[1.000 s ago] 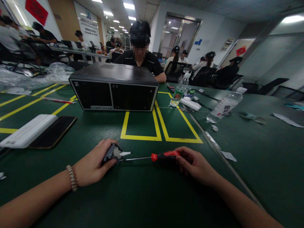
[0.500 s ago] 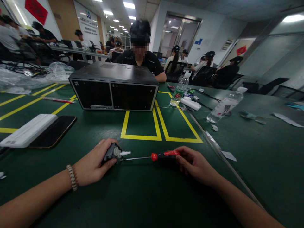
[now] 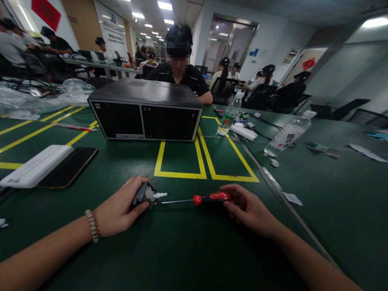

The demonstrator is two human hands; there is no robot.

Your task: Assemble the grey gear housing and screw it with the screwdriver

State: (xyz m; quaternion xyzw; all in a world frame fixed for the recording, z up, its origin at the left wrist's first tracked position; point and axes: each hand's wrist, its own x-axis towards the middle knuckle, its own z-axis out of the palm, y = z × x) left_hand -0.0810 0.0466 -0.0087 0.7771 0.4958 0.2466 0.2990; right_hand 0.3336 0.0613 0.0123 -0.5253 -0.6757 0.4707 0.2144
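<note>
Left hand (image 3: 118,210) clamped on grey gearbox (image 3: 148,195), right hand (image 3: 250,208) parted wider than before around screwdriver (image 3: 212,198) handle

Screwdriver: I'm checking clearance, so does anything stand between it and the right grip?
Nothing visible does: the screwdriver has its handle end between thumb and forefinger of the right grip; whether they touch is unclear.

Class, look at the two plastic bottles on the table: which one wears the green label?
It is the left-hand bottle in the picture, nearer the black computer case. The right-hand bottle has a mostly whitish label with dark print instead.
</note>
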